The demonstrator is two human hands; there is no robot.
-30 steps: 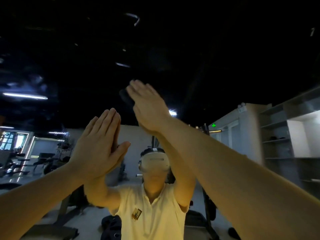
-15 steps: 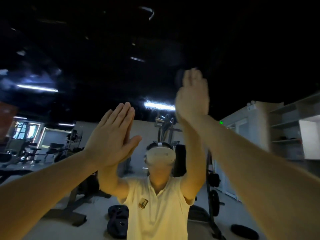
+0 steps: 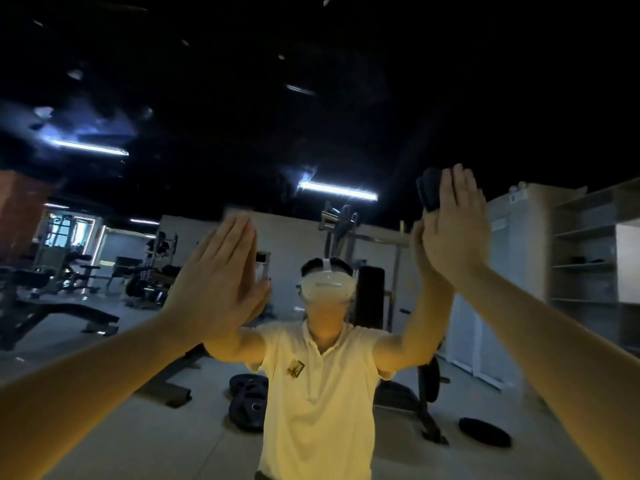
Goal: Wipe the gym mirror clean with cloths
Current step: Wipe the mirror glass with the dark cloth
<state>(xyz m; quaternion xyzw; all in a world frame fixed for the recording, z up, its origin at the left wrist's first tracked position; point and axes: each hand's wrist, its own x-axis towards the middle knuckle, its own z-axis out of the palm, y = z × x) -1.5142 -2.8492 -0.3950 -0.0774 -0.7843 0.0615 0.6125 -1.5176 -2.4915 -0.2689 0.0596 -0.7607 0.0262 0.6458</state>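
hands 2: left hand [image 3: 218, 278], right hand [image 3: 457, 230] | cloth [image 3: 429, 192] 1 | mirror [image 3: 311, 81] 1

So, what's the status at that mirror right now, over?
Left hand flat on the large gym wall mirror, fingers straight, no cloth showing. Right hand presses a dark cloth to the glass. Nothing in the way.

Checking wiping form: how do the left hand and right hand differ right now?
The right hand sits higher than the left hand. A dark cloth peeks out from under the right hand; no cloth shows at the left hand. Both are flat, fingers straight, against the mirror.
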